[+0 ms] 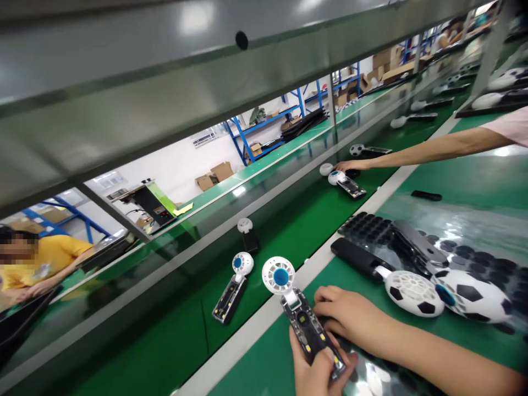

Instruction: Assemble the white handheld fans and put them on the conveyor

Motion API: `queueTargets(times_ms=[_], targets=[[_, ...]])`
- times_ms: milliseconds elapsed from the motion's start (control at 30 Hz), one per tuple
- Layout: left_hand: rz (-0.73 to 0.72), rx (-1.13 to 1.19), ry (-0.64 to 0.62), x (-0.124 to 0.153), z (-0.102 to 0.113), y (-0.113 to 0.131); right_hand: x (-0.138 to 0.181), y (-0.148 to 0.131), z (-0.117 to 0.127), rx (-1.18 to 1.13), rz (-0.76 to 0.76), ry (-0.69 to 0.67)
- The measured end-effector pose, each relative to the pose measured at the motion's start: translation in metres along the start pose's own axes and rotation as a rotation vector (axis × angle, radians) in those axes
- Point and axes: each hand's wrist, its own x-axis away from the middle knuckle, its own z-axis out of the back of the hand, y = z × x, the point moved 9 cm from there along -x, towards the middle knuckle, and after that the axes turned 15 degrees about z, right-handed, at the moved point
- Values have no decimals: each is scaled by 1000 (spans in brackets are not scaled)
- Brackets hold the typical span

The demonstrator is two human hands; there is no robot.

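Observation:
My left hand point(315, 366) is closed around the lower handle of a handheld fan point(303, 316). The fan's white round head, with a blue centre, points up and away from me, and its handle shows exposed electronics. Just right of this handle is my right hand point(350, 316), its fingers curled and their tips partly hidden; what they hold, if anything, I cannot make out. Under and beside my hands lies a clear sheet with black round pieces point(487, 261). A football-patterned fan point(416, 291) with a black handle lies to the right, against another football-patterned head point(472, 294).
A green conveyor belt point(284, 231) carries several fans, including one with an open handle point(229, 300). A co-worker's hand point(350, 165) reaches over the belt to another fan point(350, 187). A metal beam point(206, 110) crosses above. Another person in a yellow top point(53, 256) sits opposite.

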Motion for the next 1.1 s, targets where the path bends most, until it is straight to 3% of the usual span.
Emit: queueTargets(times_ms=[133,400,633,1100], targets=[[34,-64,85,-6,2,-1,-1,0,-4,-16,-14,-37],[-15,-77,101,-11,3,-5,-5,-1,-4,-31,-72,-32],[21,-102,198,-9,9,-4,-10,1,-3,-54,-105,14],[87,3,168,-5,8,-5,-7,-6,-3,-184,3,-28]])
